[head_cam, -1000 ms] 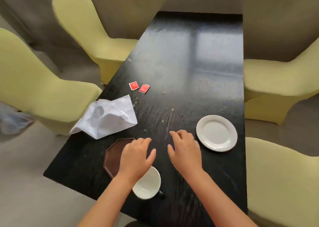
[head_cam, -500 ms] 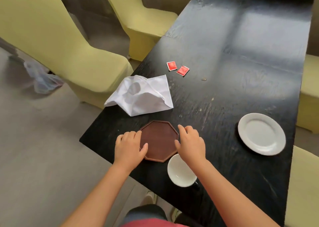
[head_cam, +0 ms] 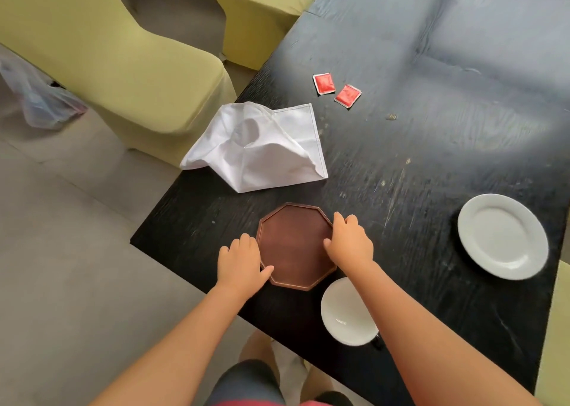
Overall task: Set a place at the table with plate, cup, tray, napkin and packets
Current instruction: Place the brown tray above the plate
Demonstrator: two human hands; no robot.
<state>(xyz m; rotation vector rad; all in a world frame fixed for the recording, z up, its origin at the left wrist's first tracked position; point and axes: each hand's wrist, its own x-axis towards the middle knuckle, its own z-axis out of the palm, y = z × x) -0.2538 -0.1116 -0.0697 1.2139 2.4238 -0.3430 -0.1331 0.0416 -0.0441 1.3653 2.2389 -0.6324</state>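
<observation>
Plainly, brown octagonal tray [head_cam: 294, 245] with raised rim.

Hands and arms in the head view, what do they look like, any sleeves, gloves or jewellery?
Both hands, left hand and right hand, are bare: no gloves, rings, watch or bracelets visible. Both forearms are uncovered as far as the frame shows, with no sleeve in view.

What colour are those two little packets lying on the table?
Red, with pale edges. The two packets show clearly in the head view, beyond the white napkin.
</observation>
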